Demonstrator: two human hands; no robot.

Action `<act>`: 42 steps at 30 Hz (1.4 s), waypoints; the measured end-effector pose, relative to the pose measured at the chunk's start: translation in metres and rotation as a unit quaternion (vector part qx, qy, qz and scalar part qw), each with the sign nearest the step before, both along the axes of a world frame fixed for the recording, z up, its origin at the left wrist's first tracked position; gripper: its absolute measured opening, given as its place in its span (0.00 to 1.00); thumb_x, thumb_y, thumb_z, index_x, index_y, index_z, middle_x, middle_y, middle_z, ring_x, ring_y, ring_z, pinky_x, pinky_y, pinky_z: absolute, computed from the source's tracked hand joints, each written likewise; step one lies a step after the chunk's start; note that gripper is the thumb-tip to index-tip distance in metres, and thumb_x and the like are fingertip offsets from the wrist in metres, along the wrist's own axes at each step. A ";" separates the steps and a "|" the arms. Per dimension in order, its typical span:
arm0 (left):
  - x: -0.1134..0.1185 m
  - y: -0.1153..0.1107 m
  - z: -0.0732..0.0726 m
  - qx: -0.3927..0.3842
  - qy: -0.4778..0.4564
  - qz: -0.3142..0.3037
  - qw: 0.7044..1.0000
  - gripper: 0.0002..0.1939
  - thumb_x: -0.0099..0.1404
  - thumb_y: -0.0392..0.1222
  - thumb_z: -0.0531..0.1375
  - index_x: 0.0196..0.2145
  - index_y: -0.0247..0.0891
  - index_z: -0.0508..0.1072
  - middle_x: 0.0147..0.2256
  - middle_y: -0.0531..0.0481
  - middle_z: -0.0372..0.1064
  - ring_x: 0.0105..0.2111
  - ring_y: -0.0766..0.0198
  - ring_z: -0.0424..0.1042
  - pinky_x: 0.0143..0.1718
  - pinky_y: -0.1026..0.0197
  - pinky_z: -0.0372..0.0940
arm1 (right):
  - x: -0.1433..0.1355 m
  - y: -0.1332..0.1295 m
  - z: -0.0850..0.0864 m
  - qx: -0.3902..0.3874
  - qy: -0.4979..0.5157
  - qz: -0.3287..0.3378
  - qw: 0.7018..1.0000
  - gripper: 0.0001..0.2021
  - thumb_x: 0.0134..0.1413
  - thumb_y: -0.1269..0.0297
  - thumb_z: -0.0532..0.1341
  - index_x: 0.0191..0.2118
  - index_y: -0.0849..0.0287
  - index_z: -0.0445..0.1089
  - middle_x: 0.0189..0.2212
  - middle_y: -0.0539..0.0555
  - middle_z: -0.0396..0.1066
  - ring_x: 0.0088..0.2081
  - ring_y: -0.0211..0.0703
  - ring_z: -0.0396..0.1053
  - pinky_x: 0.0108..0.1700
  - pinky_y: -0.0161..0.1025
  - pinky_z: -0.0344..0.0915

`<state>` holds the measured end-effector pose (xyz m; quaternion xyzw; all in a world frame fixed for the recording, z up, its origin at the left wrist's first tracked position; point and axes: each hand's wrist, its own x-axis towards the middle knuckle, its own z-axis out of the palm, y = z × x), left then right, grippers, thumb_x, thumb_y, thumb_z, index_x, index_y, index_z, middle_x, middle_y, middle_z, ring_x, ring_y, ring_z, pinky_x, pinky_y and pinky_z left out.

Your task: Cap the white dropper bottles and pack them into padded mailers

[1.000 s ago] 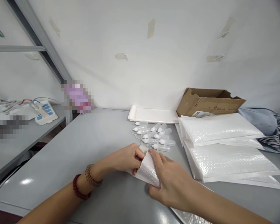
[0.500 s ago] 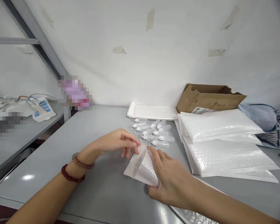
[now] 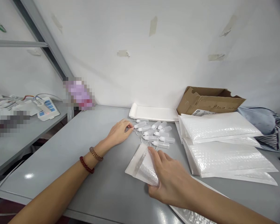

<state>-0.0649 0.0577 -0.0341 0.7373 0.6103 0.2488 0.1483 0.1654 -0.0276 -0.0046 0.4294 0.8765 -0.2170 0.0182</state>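
Observation:
My right hand (image 3: 166, 177) grips a small white bubble mailer (image 3: 145, 166) by its edge. The mailer is tilted over the table, its flap folded out and its mouth bulging. Farther forward, my left hand (image 3: 121, 131) has thumb and fingertips pinched at the tip of a small dropper bottle (image 3: 141, 124), a translucent one with a white cap. That bottle lies at the left edge of a cluster of similar dropper bottles (image 3: 164, 139), several of them, lying on their sides just beyond the mailer. Two beaded bracelets circle my left wrist.
Behind the bottles a stack of flat white mailers (image 3: 156, 112) lies against the wall. More bubble mailers (image 3: 228, 157) are piled at the right, with an open cardboard box (image 3: 209, 101) behind. A power strip (image 3: 48, 109) sits on the left table (image 3: 6, 144). Another mailer (image 3: 193, 214) lies under my right arm.
My left hand has moved from beside the mailer's mouth, forward and left, to the bottles, and its fingers have closed to a pinch. The right hand still holds the mailer.

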 end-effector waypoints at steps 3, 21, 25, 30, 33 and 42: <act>-0.005 -0.001 0.007 -0.010 -0.003 0.002 1.000 0.10 0.61 0.42 0.52 0.29 0.36 0.71 0.31 0.48 0.68 0.30 0.61 0.66 0.32 0.61 0.61 | 0.000 0.000 -0.002 0.010 0.002 0.001 1.000 0.44 0.41 0.58 0.55 0.64 0.71 0.41 0.44 0.66 0.62 0.44 0.58 0.62 0.40 0.50 0.63; -0.012 -0.010 0.025 -0.063 -0.013 0.033 0.997 0.08 0.52 0.43 0.55 0.23 0.36 0.70 0.23 0.51 0.69 0.25 0.62 0.68 0.26 0.63 0.58 | 0.000 0.000 -0.001 0.020 -0.007 0.000 1.000 0.42 0.41 0.59 0.55 0.63 0.70 0.43 0.44 0.66 0.63 0.42 0.57 0.63 0.39 0.49 0.63; -0.021 -0.026 0.054 -0.052 -0.089 0.085 0.991 0.07 0.52 0.42 0.56 0.23 0.37 0.69 0.19 0.53 0.68 0.23 0.64 0.67 0.25 0.64 0.58 | -0.002 -0.001 -0.002 0.021 -0.016 0.007 1.000 0.45 0.41 0.57 0.55 0.64 0.72 0.39 0.46 0.68 0.62 0.43 0.59 0.63 0.39 0.50 0.63; -0.029 -0.041 0.077 -0.183 -0.147 -0.021 0.972 0.04 0.52 0.37 0.58 0.22 0.38 0.71 0.16 0.56 0.65 0.20 0.68 0.64 0.23 0.67 0.57 | -0.002 0.000 -0.003 0.026 -0.012 0.012 1.000 0.44 0.42 0.58 0.54 0.64 0.71 0.40 0.45 0.67 0.62 0.43 0.58 0.63 0.38 0.50 0.63; -0.027 -0.042 0.076 -0.269 -0.132 -0.093 0.950 0.04 0.51 0.35 0.57 0.21 0.38 0.72 0.16 0.56 0.65 0.19 0.68 0.63 0.23 0.67 0.57 | -0.002 -0.001 -0.002 0.027 -0.012 0.009 1.000 0.44 0.41 0.58 0.54 0.64 0.70 0.40 0.44 0.66 0.63 0.42 0.57 0.63 0.37 0.50 0.63; 0.013 -0.049 0.053 -0.387 -0.184 -0.198 0.881 0.04 0.53 0.37 0.58 0.25 0.36 0.73 0.17 0.56 0.65 0.18 0.69 0.64 0.21 0.68 0.59 | -0.003 -0.001 -0.003 0.031 0.013 0.013 0.999 0.44 0.41 0.61 0.54 0.64 0.73 0.40 0.47 0.69 0.63 0.47 0.60 0.62 0.41 0.50 0.64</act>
